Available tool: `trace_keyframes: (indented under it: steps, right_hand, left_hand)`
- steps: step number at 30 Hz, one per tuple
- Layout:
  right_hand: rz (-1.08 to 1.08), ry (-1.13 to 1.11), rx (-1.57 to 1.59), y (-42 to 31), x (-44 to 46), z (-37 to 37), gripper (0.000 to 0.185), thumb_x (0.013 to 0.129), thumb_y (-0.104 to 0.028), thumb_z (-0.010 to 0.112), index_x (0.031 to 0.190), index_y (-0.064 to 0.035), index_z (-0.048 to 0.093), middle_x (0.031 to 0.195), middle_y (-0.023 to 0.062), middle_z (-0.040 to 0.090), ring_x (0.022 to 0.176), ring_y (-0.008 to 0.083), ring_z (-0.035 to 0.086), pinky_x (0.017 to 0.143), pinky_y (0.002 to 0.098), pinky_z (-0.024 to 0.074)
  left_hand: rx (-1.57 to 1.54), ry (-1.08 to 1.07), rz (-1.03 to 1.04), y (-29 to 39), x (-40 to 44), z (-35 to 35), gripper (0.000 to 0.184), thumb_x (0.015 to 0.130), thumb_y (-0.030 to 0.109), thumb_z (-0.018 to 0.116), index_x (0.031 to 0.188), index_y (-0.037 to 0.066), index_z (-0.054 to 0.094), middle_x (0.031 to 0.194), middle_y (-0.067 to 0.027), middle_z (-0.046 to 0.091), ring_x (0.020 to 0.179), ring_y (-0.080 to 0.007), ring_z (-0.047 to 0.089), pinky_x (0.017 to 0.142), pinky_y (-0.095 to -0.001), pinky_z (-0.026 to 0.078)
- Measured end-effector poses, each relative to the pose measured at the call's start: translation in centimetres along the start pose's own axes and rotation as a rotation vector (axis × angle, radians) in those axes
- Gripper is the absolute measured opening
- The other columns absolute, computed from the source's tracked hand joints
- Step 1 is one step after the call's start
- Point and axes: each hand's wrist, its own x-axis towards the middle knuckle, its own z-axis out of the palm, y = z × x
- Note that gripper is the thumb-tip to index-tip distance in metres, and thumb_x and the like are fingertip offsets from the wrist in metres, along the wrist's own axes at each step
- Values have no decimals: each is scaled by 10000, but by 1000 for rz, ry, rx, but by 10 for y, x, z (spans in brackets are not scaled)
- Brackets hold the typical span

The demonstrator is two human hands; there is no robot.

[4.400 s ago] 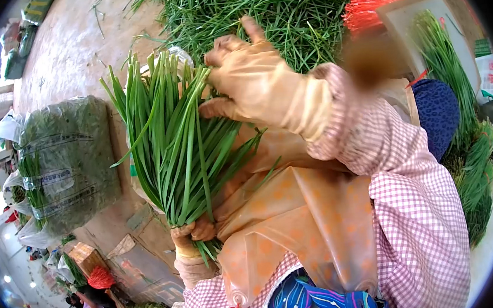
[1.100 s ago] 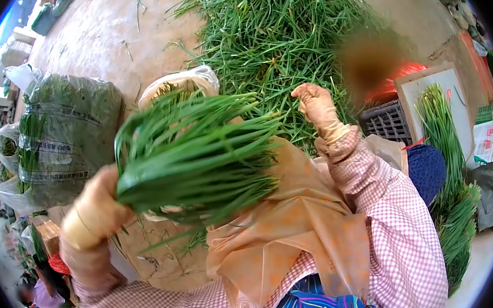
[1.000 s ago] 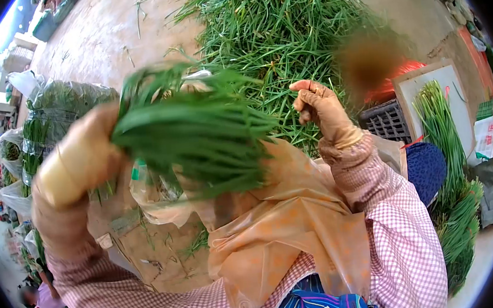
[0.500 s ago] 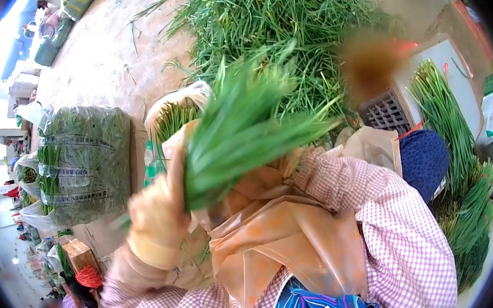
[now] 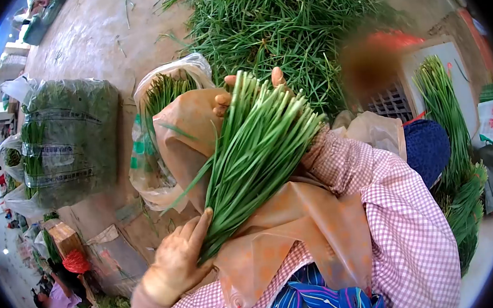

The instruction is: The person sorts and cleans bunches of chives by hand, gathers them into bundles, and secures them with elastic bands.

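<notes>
A bunch of garlic chives (image 5: 259,164) lies slantwise across my lap, with pale stem ends at the top and green leaf tips toward the lower left. My left hand (image 5: 176,257) is closed around the leaf tips. At the stem end, my right hand (image 5: 278,78) is mostly hidden behind the bunch; only some fingertips show on both sides of the stems. A tan plastic apron (image 5: 299,225) covers my lap beneath the bunch. Beside my knee stands an open plastic bag (image 5: 150,189) with more chives (image 5: 165,93) upright in it.
A large heap of loose chives (image 5: 282,27) covers the floor ahead. At left is a wrapped plastic bale (image 5: 75,139) of greens. To the right, bundled chives (image 5: 446,119) lean on a white board (image 5: 457,77) near a dark crate (image 5: 388,103). A person (image 5: 62,296) sits far left.
My left hand has moved down toward my body. The bunch, blurred and raised before, now lies lower with its stem ends up. Right fingertips have come into view around the stems.
</notes>
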Motion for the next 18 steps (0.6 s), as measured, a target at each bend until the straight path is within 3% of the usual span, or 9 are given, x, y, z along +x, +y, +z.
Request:
trace_keyframes:
  steps: [2, 5, 6, 9, 11, 12, 14, 16, 18]
  right_hand:
    - [2, -203, 21, -2, -3, -6, 803, 934, -666, 262, 1463, -64, 295, 1352, 221, 491, 1279, 397, 428, 1074, 539, 344]
    - [-10, -236, -14, 2, -5, 3, 768, 951, -639, 246, 1430, -51, 365, 1212, 171, 579, 1202, 372, 491, 1090, 532, 321]
    - [-9, -260, -53, 0, -5, 1, 763, 953, -637, 242, 1422, -51, 382, 1200, 166, 584, 1195, 367, 495, 1089, 532, 322]
    - [9, -349, -60, 1, -2, 4, 784, 948, -650, 233, 1394, -33, 420, 1182, 166, 590, 1198, 365, 493, 1083, 526, 325]
    - [28, -196, 19, 1, -13, 18, 799, 934, -665, 273, 1328, -4, 492, 1148, 202, 618, 1128, 386, 556, 1003, 530, 419]
    - [-15, -156, -29, 1, -17, 28, 790, 932, -661, 299, 1301, 4, 514, 1109, 200, 639, 1124, 364, 564, 983, 495, 449]
    - [-49, -123, -141, -4, -24, 35, 760, 935, -646, 324, 1258, 6, 544, 1073, 181, 658, 1091, 334, 593, 950, 459, 486]
    - [-58, 51, -103, -11, -45, 52, 734, 934, -634, 344, 1228, 5, 554, 1097, 189, 653, 1043, 338, 624, 887, 462, 525]
    - [-160, 106, -155, -20, -57, 68, 742, 936, -634, 333, 1240, 9, 544, 1113, 205, 647, 1060, 367, 612, 894, 493, 511]
  left_hand:
    - [-172, -161, 64, -4, 0, -43, 734, 707, 198, 773, 1336, -17, 463, 1151, -217, 598, 1051, -383, 585, 911, -432, 463]
    - [-490, 604, -93, -4, -2, -59, 497, 733, 245, 769, 1107, -37, 603, 1053, -174, 656, 998, -286, 635, 859, -384, 488]
    - [-543, 590, -55, -20, 12, -83, 501, 763, 328, 738, 1083, -34, 603, 1048, -146, 659, 994, -270, 631, 860, -385, 495]
    - [-1061, 806, 256, -3, 102, -65, 678, 780, 300, 680, 1334, -20, 457, 1234, -152, 564, 1110, -243, 553, 961, -349, 424]
    - [-1398, 351, 158, 9, 130, -41, 778, 759, 240, 680, 1425, 6, 352, 1295, -133, 519, 1156, -212, 511, 997, -341, 381]
    - [-1420, 76, 277, -17, 162, -12, 826, 731, 224, 705, 1441, 20, 334, 1344, -105, 477, 1195, -203, 485, 1011, -341, 366]
    - [-1443, -47, 256, 12, 171, 17, 983, 688, 247, 795, 1479, 46, 246, 1447, -61, 355, 1325, -216, 357, 1095, -332, 287]
    - [-1781, -271, 170, 29, 169, 23, 1077, 645, 295, 844, 1482, 39, 218, 1460, -73, 345, 1345, -224, 345, 1121, -347, 264]
    - [-1738, -268, 89, 34, 165, 29, 1113, 602, 322, 871, 1466, 14, 240, 1452, -97, 363, 1335, -237, 372, 1121, -359, 275]
